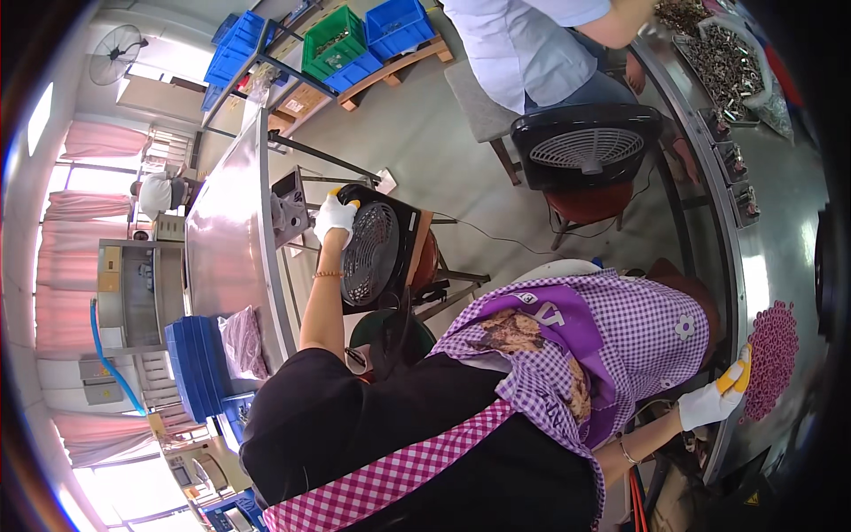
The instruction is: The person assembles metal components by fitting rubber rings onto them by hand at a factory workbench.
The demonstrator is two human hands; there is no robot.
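Observation:
My left hand (335,220), in a white glove with yellow fingertips, is at the upper corner of a black box fan (370,253). Its fingers close over the fan's edge. On the right, my right hand (716,399), gloved the same way, rests at the edge of the metal workbench (780,244). Its fingers are stretched out against the near side of a flat pile of small magenta rings (771,363). The fan has a round grille and stands tilted beside a wooden board. Part of the fan's lower edge is hidden by my arm and body.
Another person (541,53) sits ahead beside a second black fan (585,146) on a stool. A bag of small metal parts (731,66) lies at the bench's far end. A second metal table (226,230) runs along the left, near blue and green crates (335,43).

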